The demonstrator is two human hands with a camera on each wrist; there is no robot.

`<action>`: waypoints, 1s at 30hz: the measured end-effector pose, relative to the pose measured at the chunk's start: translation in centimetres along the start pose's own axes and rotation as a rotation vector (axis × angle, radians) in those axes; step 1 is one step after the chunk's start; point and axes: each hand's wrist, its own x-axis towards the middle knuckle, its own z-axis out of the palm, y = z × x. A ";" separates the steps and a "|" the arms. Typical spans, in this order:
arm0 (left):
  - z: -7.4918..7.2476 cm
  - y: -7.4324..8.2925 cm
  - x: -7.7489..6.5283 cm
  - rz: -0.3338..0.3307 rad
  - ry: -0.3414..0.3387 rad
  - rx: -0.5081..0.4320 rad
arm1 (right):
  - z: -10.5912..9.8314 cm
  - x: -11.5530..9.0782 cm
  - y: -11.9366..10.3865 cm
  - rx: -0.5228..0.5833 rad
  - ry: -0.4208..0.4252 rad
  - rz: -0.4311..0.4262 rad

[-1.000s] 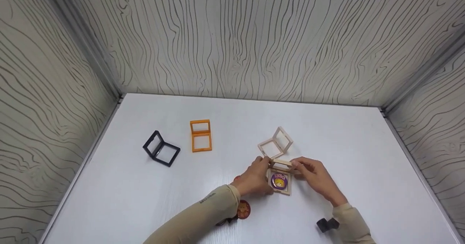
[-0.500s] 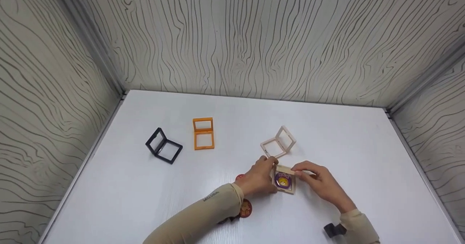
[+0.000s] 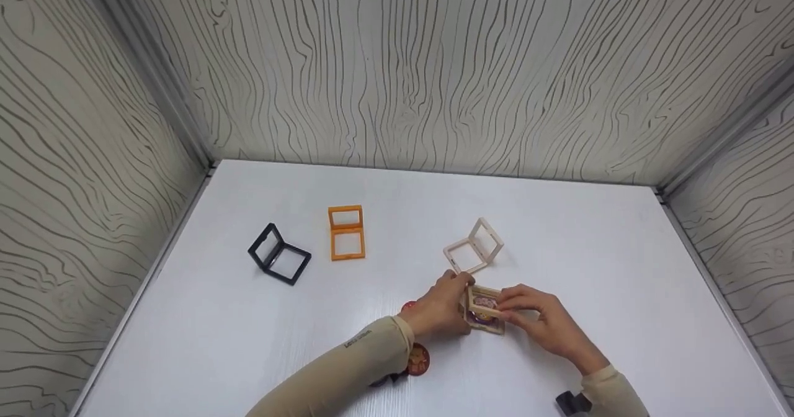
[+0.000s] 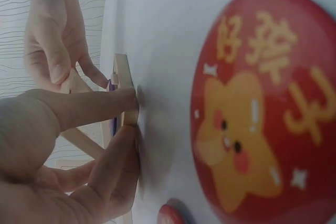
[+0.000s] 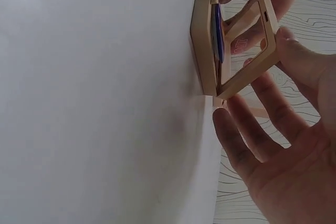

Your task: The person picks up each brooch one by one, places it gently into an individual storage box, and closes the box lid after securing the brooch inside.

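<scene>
In the head view, a light wooden-coloured hinged display frame (image 3: 487,328) lies at the right of centre on the table, holding a round purple badge (image 3: 482,319) with a yellow face. My left hand (image 3: 441,306) grips the left side of its base, thumb and fingers on the edge. The half-raised lid (image 5: 254,77) leans over the badge in the right wrist view. My right hand (image 3: 538,319) pinches the lid's free edge, its other fingers spread behind. A red badge with a yellow star (image 4: 236,129) lies beside my left hand.
Three more hinged frames stand open farther back: black (image 3: 267,267), orange (image 3: 347,227) and pale pink (image 3: 480,252), the last just behind my left fingertips. Another red badge (image 3: 408,306) and dark pieces (image 3: 389,378) show partly beneath my left arm. Patterned panels (image 3: 397,69) wall the table.
My right hand has swung the frame's lid from near upright down toward the base, so it now partly covers the purple badge. My left hand keeps its grip on the base.
</scene>
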 end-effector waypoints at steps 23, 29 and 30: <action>-0.9 -0.5 0.2 0.030 -0.033 0.009 | 1.1 -0.8 0.1 -0.082 0.021 -0.089; -0.7 -0.6 0.3 0.024 -0.023 -0.028 | 1.2 -0.7 0.1 -0.099 0.013 -0.082; -0.7 -0.6 0.3 0.019 -0.024 -0.035 | 1.2 -0.7 0.1 -0.105 0.010 -0.075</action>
